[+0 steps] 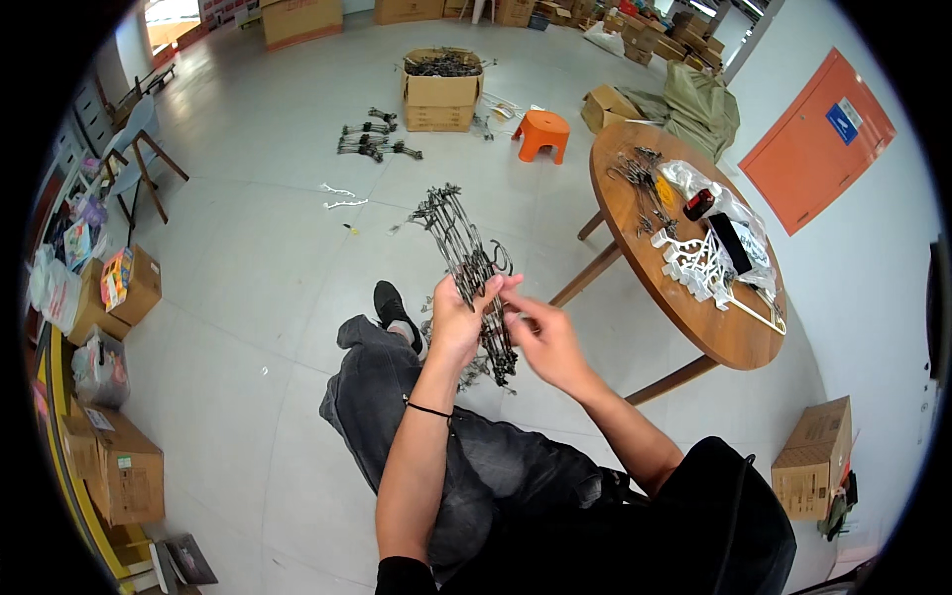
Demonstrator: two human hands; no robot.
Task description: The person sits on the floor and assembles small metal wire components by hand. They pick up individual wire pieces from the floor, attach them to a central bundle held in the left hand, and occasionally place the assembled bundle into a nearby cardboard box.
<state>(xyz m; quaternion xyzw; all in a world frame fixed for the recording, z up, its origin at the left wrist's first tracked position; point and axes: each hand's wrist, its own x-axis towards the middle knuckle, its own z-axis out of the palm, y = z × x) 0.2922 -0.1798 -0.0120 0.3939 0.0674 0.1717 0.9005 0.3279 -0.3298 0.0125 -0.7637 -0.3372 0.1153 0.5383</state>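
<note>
The left hand (458, 319) is wrapped around the middle of a long bundle of dark metal clip hangers (466, 260), fingers curled shut on the stack, which it holds up in front of the person's knees, slanting away toward the pale tiled floor (258, 297). The right hand (547, 342) sits just beside it, thumb and forefinger drawn together at the near edge of the bundle, touching or pinching a single wire; the other fingers are loosely bent — whether anything is truly caught between the tips I cannot tell. The bundle looks stiff and springy rather than soft, probably fairly heavy for its bulk, with hooks and clips sticking out that could snag on each other or on a sleeve — so the firm place to hold it seems to be the packed middle, where the left hand already has it, not the splayed far end. To the right stands a round brown wooden table (729, 337) carrying white plastic hangers (694, 266), more metal clips (640, 178) and clear plastic bags (694, 178). Farther off on the floor are an open cardboard box of dark hangers (441, 89), loose hanger bunches (372, 139) and a small orange plastic stool (542, 132).
</note>
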